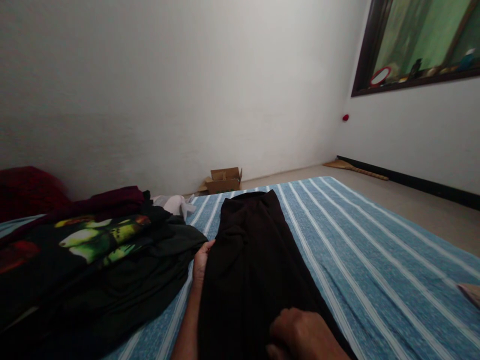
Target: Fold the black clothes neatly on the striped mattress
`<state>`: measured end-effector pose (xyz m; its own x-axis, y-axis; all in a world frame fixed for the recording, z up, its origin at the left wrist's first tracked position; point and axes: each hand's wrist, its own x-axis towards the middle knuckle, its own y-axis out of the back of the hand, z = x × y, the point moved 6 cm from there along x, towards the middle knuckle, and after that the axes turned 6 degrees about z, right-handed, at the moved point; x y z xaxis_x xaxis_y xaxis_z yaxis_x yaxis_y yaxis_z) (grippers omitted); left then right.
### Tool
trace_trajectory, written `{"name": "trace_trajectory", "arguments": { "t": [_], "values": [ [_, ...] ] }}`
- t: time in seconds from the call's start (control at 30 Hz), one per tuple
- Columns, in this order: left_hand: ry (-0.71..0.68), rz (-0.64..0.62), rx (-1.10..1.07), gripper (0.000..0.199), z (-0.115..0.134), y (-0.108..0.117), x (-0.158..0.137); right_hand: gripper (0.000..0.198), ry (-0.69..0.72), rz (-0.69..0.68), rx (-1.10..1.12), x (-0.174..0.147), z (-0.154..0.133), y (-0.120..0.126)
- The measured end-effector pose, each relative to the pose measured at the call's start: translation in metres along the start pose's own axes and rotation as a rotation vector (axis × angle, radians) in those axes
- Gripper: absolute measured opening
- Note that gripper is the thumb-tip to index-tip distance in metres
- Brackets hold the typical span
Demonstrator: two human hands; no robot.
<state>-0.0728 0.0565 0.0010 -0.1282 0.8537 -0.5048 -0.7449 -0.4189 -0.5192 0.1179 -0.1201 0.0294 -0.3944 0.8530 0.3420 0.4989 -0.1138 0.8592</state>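
Here, the dark garment (255,265) meets the left fingers (206,246).

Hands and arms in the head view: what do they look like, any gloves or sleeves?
The left hand and right hand are ungloved. The visible left forearm has no sleeve or watch. Little of the right arm shows; fine details are too dim.

Head view — forward, downward; close

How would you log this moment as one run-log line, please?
left hand: at left edge of dark garment; right hand: curled over its near part, grip unclear; dark garment: on striped cloth; left: clothes pile
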Motion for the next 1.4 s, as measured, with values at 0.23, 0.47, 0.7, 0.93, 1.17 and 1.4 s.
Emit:
{"name": "trace_trajectory", "arguments": {
  "t": [0.23, 0.47, 0.7, 0.93, 1.17, 1.4],
  "values": [
    [0.091, 0.016, 0.030, 0.024, -0.005, 0.004, 0.004, 0.017, -0.300, -0.068, -0.060, 0.079, 0.029, 0.019],
    [0.093, -0.023, 0.031, 0.026, -0.009, -0.003, 0.000, 0.022, -0.437, 0.012, -0.112, 0.143, 0.046, -0.003],
    [0.039, 0.011, -0.001, 0.026, -0.004, 0.006, 0.006, 0.028, -0.499, -0.033, -0.095, 0.182, 0.064, -0.035],
    [0.104, -0.037, -0.001, 0.032, -0.011, 0.002, 0.003, 0.025, -0.493, -0.017, -0.074, 0.183, 0.077, -0.048],
    [0.135, -0.100, -0.008, 0.030, -0.015, -0.005, -0.001, 0.025, -0.524, 0.001, -0.019, 0.180, 0.087, -0.051],
    [0.111, -0.123, 0.019, 0.024, -0.017, -0.012, -0.008, 0.023, -0.552, 0.015, 0.061, 0.182, 0.094, -0.051]
  ]
}}
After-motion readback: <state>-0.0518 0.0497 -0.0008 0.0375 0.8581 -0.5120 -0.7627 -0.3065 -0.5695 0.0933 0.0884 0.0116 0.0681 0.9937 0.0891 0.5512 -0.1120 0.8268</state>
